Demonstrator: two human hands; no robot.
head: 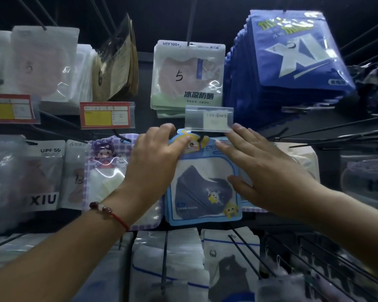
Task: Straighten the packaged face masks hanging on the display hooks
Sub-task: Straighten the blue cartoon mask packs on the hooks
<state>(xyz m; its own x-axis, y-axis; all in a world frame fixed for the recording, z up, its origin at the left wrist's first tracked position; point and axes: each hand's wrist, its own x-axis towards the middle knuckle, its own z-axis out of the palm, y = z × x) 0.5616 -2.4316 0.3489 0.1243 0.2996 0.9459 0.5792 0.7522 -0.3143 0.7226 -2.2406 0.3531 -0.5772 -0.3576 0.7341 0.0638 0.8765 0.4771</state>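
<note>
The fingers (pixel 179 141) of the left hand (pixel 153 162) are curling over and gripping the top left corner of the blue-bordered clear plastic pack holding a dark face mask (pixel 202 188), which is hanging on the centre black wire hook (pixel 202 139). The right hand (pixel 260 168), fingers straight and spread, is pressing its right edge. Squaring the pack probably calls for even pressure from both sides, without tugging on the hole.

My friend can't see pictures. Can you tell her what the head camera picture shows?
Two bare hands handle a blue cartoon mask packet hanging on a shop display hook: the left hand grips its top corner, and the right hand lies flat with straight fingers on its right side. More packaged masks hang all around, including a green packet marked 5 above and a blue stack.
</note>
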